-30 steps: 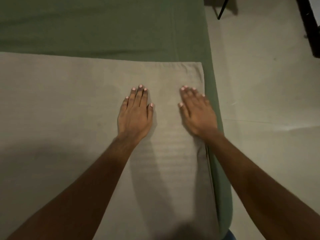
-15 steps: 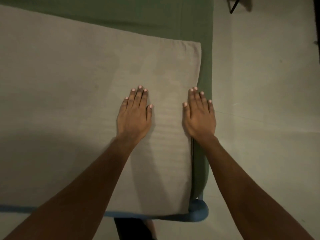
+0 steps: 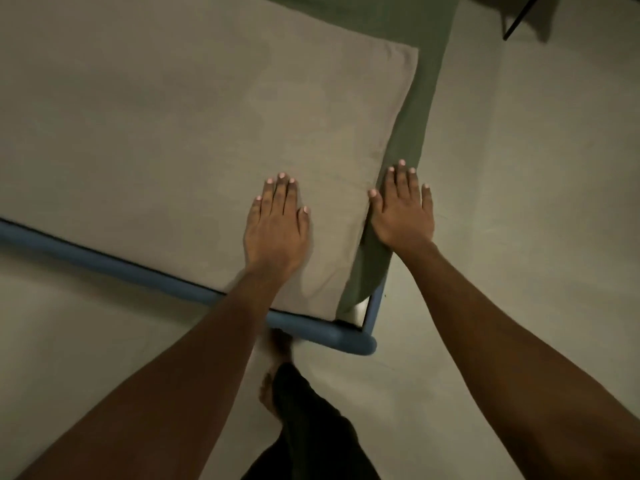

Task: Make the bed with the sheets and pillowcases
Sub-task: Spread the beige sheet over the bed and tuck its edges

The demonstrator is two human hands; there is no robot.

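From my remote seat I saw the left hand (image 3: 277, 230) flat on the beige cloth (image 3: 173, 133), close to its right edge, with the fingers straight and together. The right hand (image 3: 403, 213) lay flat on the narrow strip of green sheet (image 3: 412, 126) that showed beside the beige cloth, and its thumb touched the beige edge. Neither hand had a grip on anything; both were released and only pressed down.

The beige cloth covered most of the bed and reached the blue bed frame (image 3: 138, 268) at the near corner, while the green sheet lay under it and hung over the side toward the floor (image 3: 536, 202). In the dim light I could not say if the beige piece was a cased pillow or a folded top sheet.

I judged the step in hand to be the smoothing and squaring of this corner. The next move, I think, calls for the right hand to close on the loose green edge and tuck it under at the corner, with the left hand holding the beige cloth in place so it does not slide.
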